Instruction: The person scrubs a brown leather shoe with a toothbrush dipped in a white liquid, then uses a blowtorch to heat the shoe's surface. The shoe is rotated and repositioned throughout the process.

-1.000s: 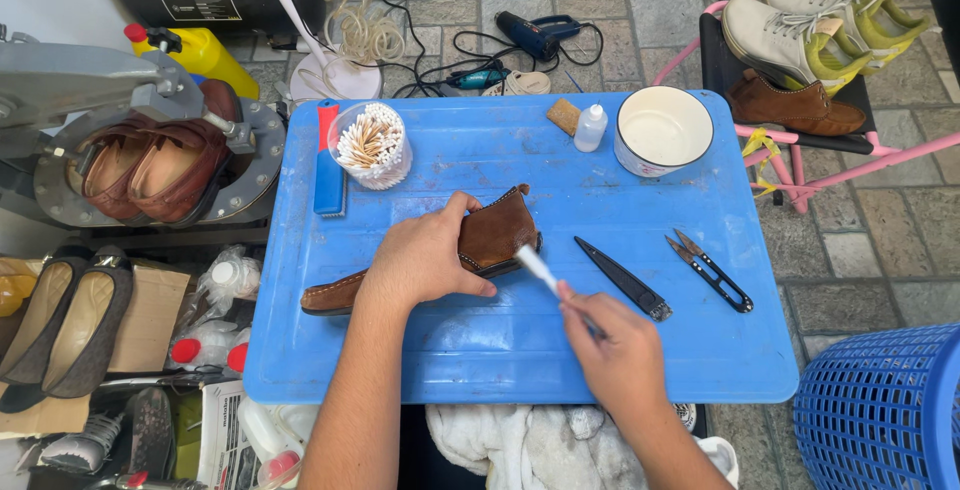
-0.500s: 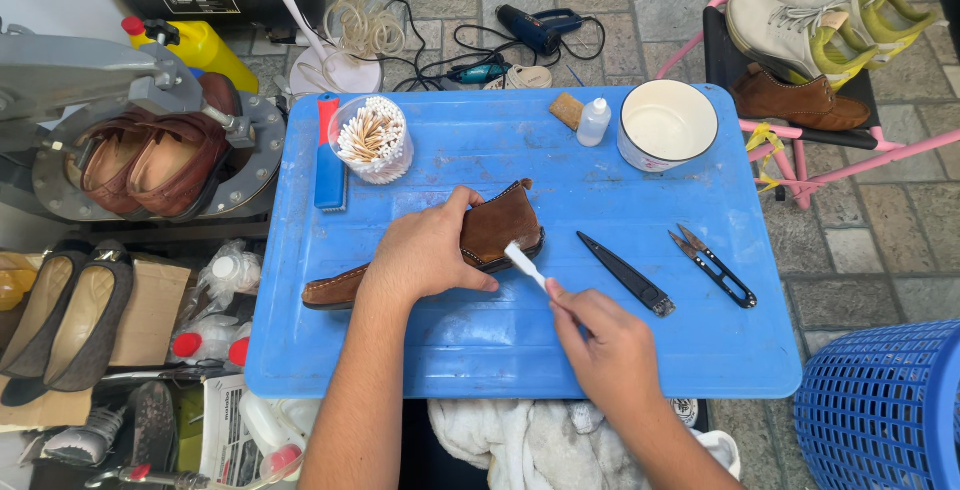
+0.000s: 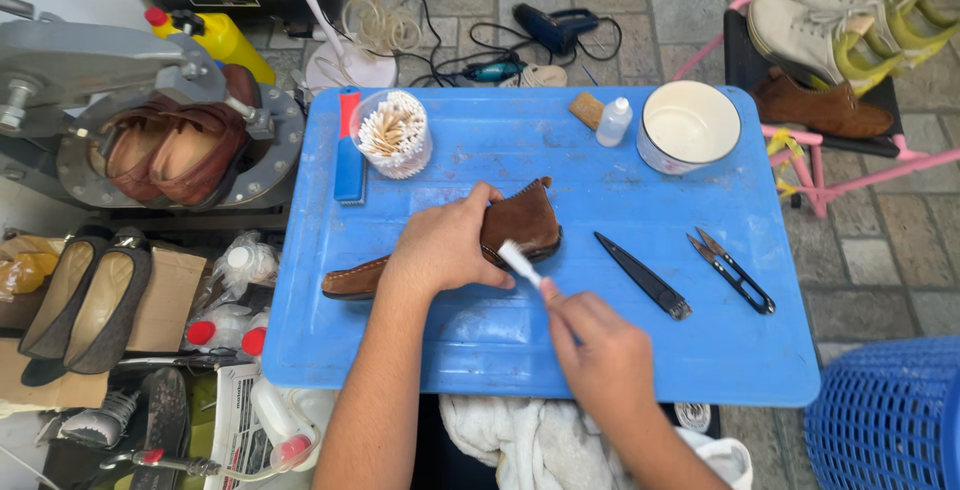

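A brown suede shoe [image 3: 520, 222] lies on its side on the blue table [image 3: 480, 340], heel end toward the right. My left hand [image 3: 445, 245] presses down on its middle and grips it. My right hand [image 3: 600, 350] holds a small white brush [image 3: 518, 261] whose bristle tip touches the shoe's edge near the heel.
On the table: a tub of cotton swabs [image 3: 392, 132], a blue-and-red brush [image 3: 348, 155], a small white bottle [image 3: 613, 122], a white bowl [image 3: 688, 127], a black tool [image 3: 642, 276], thread snips [image 3: 730, 270]. A shoe press with brown shoes [image 3: 170, 145] stands left; a blue basket [image 3: 885, 415] right.
My right hand has drawn the brush left along the shoe's heel edge. The view has shifted slightly; my left hand keeps its hold.
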